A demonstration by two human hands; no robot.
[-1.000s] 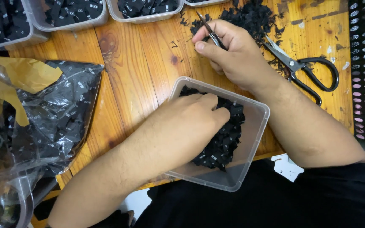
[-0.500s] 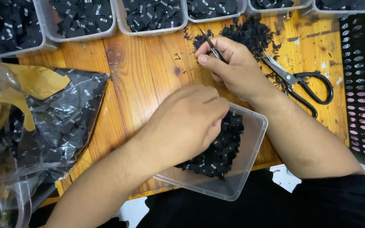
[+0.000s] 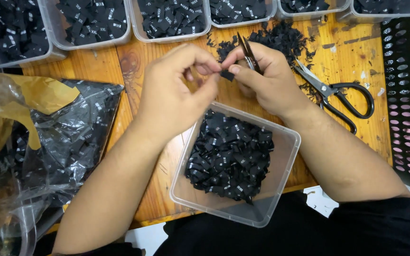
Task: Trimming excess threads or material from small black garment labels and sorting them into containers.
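Both hands are meeting above the clear plastic tub [image 3: 281, 189] of small black woven labels. The left hand [image 3: 174, 97] and right hand [image 3: 266, 83] are pinching one black label [image 3: 227, 75] between fingertips (the right also gripping thin metal snips [image 3: 248, 54]). Trimming seems underway; the next cut is calling for a steady, taut hold over the wooden tabletop [image 3: 143, 61].

Two bare forearms, left hand [image 3: 174, 92], right hand [image 3: 266, 80], no rings, black garment at the torso

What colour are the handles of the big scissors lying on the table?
Black. The scissors lie right of the right hand; the head view shows them best.
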